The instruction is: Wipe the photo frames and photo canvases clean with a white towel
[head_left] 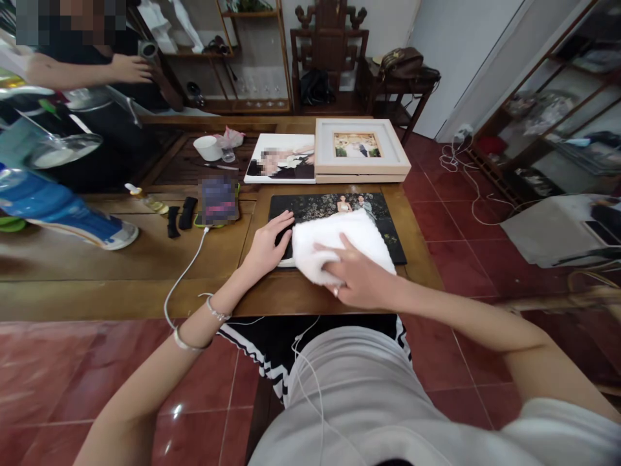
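A dark photo panel (320,206) showing a couple lies flat near the front edge of a low wooden table (121,259). My left hand (268,244) rests on the panel's left edge, fingers stretched flat. A white cloth (349,241) covers the panel's lower middle. My right hand (356,278) presses down on the cloth's near corner, with fingers curled over bunched fabric.
Behind the panel sit a white framed photo (361,150) and an unframed print (281,160). A phone (218,202) on a white cable, two black clips (180,215), a small bottle (145,199) and a white cup (208,147) lie to the left. Another person's arm (92,70) reaches in at top left.
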A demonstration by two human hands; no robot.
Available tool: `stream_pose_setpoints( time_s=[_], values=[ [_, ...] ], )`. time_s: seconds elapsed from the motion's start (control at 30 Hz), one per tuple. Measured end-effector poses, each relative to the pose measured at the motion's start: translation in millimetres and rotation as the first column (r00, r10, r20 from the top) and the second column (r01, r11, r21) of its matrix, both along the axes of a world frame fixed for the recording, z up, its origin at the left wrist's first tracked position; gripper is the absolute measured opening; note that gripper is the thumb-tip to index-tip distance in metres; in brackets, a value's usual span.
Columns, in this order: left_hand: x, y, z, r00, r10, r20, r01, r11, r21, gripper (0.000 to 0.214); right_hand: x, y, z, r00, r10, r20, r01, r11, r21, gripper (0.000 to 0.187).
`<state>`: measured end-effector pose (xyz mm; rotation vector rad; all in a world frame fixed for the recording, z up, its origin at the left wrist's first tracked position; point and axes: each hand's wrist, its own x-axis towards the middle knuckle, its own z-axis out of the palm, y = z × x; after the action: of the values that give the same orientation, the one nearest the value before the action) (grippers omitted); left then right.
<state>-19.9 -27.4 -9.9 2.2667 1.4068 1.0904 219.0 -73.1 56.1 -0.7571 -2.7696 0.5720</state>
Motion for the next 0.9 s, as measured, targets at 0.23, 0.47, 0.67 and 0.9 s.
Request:
stream_pose_setpoints(
  time_s=[0.23, 0.47, 0.67, 0.9],
  values=[
    [-0.9, 0.1, -0.5, 1.000, -0.012, -0.011, 0.012, 1.000, -0.010, 0.037, 14.0, -3.0, 10.4, 0.995, -0.068, 0.077, 0.070, 0.997, -0.022, 0.016],
    [-1.6, 0.8, -1.2, 1.000, -0.026, -0.008, 0.026, 1.000, -0.010, 0.036, 10.6, 103.6, -4.1, 0.906, -0.423, -0.019, 0.424, 0.903, 0.071, 0.028],
    [0.1, -4.6, 5.5, 0.996, 0.010, 0.092, -0.014, 0.999, 0.045, 0.045, -28.8, 94.7, -10.3, 0.962, -0.274, -0.012, 0.272, 0.948, 0.163, 0.023],
    [0.1, -10.4, 9.5, 0.984, 0.082, 0.155, -0.088, 0.996, 0.030, 0.055, -24.9, 25.6, 7.3, 0.972, 0.233, 0.009, -0.233, 0.972, 0.032, 0.016]
  ],
)
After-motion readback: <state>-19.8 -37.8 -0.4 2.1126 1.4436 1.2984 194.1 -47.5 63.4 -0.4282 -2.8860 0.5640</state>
